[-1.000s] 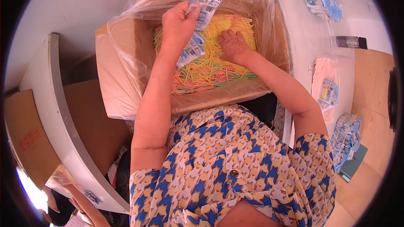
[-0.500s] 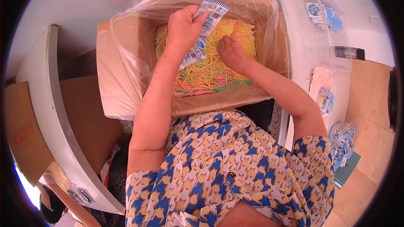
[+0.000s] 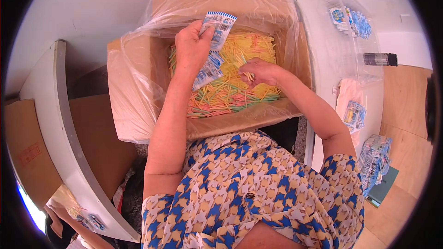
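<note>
A cardboard box (image 3: 131, 83) lined with clear plastic stands in front of me, filled with thin yellow, pink and green sticks (image 3: 221, 103). Over its far left part, my left hand (image 3: 193, 46) pinches a small blue-and-white printed packet (image 3: 218, 27) between thumb and fingers. Another such packet (image 3: 208, 71) lies on the sticks just below that hand. My right hand (image 3: 260, 71) is closed around a small bunch of yellowish sticks (image 3: 243, 64), low over the heap at the right of the box.
On the right, a white table (image 3: 325, 41) bears a clear plastic bin (image 3: 353, 60) with packets, a dark bottle (image 3: 379, 59) and a pink cloth (image 3: 346, 97) under more packets. A bundle of packets (image 3: 374, 157) sits nearby. At lower left another person's arm (image 3: 78, 223) shows past a white panel (image 3: 50, 92).
My right hand has come up out of the heap, turned, and now grips a bunch of sticks. My left hand still holds the packet. The whole view has shifted slightly.
</note>
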Available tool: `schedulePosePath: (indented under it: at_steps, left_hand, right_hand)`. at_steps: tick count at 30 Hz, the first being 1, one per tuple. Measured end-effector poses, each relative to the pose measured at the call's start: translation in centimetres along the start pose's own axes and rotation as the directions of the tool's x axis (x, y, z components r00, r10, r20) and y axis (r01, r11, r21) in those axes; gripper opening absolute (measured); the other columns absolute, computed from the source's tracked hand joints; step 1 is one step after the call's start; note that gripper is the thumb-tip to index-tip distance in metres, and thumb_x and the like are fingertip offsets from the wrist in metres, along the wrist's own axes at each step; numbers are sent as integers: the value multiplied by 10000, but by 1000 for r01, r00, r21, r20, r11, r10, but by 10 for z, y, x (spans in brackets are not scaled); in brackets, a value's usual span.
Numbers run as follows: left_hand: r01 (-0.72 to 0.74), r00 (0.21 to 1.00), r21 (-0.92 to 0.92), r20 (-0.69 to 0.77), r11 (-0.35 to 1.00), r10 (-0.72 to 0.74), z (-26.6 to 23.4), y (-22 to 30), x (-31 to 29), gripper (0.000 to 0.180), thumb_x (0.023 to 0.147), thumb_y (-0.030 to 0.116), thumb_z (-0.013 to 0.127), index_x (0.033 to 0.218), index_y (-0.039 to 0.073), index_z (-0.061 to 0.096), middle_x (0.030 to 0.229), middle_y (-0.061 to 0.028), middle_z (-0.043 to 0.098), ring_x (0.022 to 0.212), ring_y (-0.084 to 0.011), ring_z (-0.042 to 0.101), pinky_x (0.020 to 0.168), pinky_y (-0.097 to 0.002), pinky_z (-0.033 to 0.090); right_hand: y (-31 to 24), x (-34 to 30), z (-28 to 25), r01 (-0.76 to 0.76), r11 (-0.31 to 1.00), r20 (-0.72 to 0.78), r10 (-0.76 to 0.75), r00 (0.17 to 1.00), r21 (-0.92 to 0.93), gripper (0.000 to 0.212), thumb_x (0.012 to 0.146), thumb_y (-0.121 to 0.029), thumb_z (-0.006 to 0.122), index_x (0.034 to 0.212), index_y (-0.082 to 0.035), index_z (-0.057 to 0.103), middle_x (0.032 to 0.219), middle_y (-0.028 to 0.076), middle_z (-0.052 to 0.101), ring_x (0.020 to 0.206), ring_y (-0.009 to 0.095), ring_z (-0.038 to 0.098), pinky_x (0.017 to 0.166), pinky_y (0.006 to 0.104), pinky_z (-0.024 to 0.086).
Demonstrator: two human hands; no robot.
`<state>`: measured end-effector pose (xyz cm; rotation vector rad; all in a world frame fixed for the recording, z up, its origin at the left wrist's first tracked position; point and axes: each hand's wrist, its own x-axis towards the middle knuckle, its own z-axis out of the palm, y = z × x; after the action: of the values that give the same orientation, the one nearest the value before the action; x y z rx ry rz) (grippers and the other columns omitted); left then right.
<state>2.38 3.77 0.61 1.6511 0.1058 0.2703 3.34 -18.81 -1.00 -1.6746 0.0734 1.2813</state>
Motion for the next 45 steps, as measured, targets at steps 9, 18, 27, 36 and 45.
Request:
schedulePosePath:
  at_steps: [9, 18, 27, 36, 45]
  left_hand:
    - [39, 999, -85, 2, 996, -39, 0, 11, -4, 119, 839, 54, 590, 919, -19, 638, 720, -39, 641, 663, -42, 500, 615, -246, 448]
    - [83, 996, -269, -21, 959, -92, -2, 32, -4, 121, 879, 23, 546, 940, -10, 645, 792, 24, 642, 686, -22, 521, 616, -212, 456]
    - [300, 902, -315, 400, 901, -160, -8, 32, -7, 131, 856, 25, 576, 954, -3, 660, 801, 27, 651, 684, -46, 556, 620, -225, 470]
    - [104, 693, -98, 721, 990, -2, 14, 23, -29, 113, 817, 21, 610, 911, -22, 656, 699, 18, 608, 657, -39, 513, 594, -231, 442]
    - [289, 505, -6, 851, 957, -147, 9, 14, -25, 158, 818, 51, 642, 958, -20, 663, 791, 11, 659, 735, -50, 575, 683, -231, 476]
  right_hand:
    - [-19, 50, -1, 219, 913, -164, -172, 971, 344, 149, 911, -169, 535, 909, -21, 550, 790, 54, 560, 737, 177, 576, 704, 375, 535]
    - [-42, 76, -1, 311, 794, -175, -257, 951, 522, 128, 894, -174, 578, 865, -67, 514, 680, 8, 468, 519, 93, 411, 443, 253, 348]
    - [-39, -23, 5, 271, 944, -64, -264, 962, 188, 196, 902, -268, 588, 920, -99, 490, 558, -80, 342, 437, 26, 261, 385, 195, 177]
    - [-43, -29, 25, 779, 505, -231, -863, 449, -373, 176, 889, -208, 589, 979, -57, 571, 653, -28, 488, 562, 61, 451, 504, 221, 372]
    - [-44, -30, 30, 718, 572, -581, -449, 679, 398, 287, 912, -294, 498, 751, -56, 482, 776, 32, 514, 721, 109, 488, 664, 267, 391]
